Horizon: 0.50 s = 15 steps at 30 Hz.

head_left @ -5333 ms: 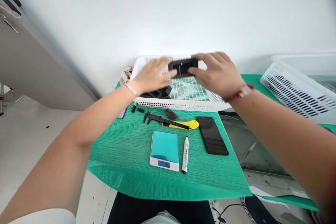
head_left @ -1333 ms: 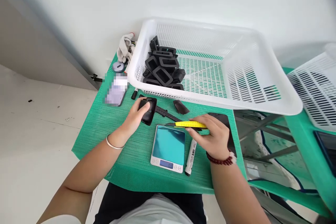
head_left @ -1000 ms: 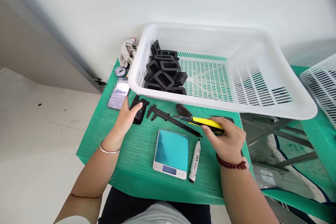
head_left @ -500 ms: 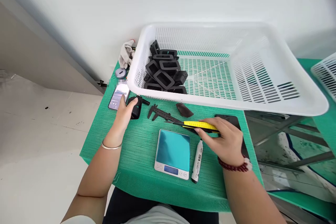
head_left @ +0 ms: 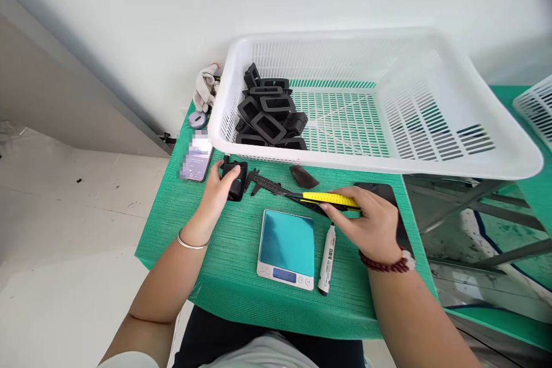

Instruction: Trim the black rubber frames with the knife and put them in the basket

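Note:
My left hand (head_left: 218,195) grips a black rectangular plastic part (head_left: 236,181) that rests on the green mat (head_left: 224,259), just in front of the white basket (head_left: 366,164). My right hand (head_left: 371,224) is closed on a yellow utility knife (head_left: 330,199) with its blade pointing left over the mat. A black caliper (head_left: 269,185) lies between the two hands. More black rectangular parts (head_left: 269,118) are piled in the basket's left end.
A small digital scale (head_left: 288,248) and a white marker (head_left: 326,257) lie near the mat's front. A phone (head_left: 197,160) sits at the left, a dark phone (head_left: 390,195) is partly under my right hand. A second basket (head_left: 532,106) stands far right.
Both hands came down from the basket to the mat. My left hand set the black part down by the caliper and keeps hold of it. My right hand picked up the yellow knife.

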Motion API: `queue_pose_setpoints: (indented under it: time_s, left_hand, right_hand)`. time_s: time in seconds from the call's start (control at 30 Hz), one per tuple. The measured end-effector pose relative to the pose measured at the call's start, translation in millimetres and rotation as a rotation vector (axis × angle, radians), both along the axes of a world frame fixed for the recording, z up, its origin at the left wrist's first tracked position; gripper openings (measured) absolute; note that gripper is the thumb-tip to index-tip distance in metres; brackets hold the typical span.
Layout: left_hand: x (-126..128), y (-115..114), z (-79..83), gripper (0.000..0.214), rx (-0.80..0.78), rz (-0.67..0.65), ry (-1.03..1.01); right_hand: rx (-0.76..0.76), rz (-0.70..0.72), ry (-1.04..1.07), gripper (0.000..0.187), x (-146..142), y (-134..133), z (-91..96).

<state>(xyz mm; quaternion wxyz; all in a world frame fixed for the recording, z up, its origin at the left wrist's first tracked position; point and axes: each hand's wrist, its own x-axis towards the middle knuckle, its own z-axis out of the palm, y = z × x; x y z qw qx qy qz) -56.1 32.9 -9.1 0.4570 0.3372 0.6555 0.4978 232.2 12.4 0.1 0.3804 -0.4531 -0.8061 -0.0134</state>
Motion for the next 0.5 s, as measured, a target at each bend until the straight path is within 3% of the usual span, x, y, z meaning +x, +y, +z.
queue_pose_setpoints:
  time_s: [0.1, 0.27, 0.5]
  left_hand:
    - [6, -9, 2.8, 0.081, -0.069, -0.053, 0.075]
    - [1, -12, 10.9, 0.097, -0.08, -0.031, 0.313]
    - [-7, -12, 9.7, 0.109, -0.155, -0.043, 0.358]
  right_hand:
    - [0.001, 0.002, -0.013, 0.017, 0, 1, -0.7]
    - [-0.004, 0.013, -0.024, 0.016, 1, 1, -1.9]
    - [-0.017, 0.024, -0.016, 0.016, 0, 1, -1.6]
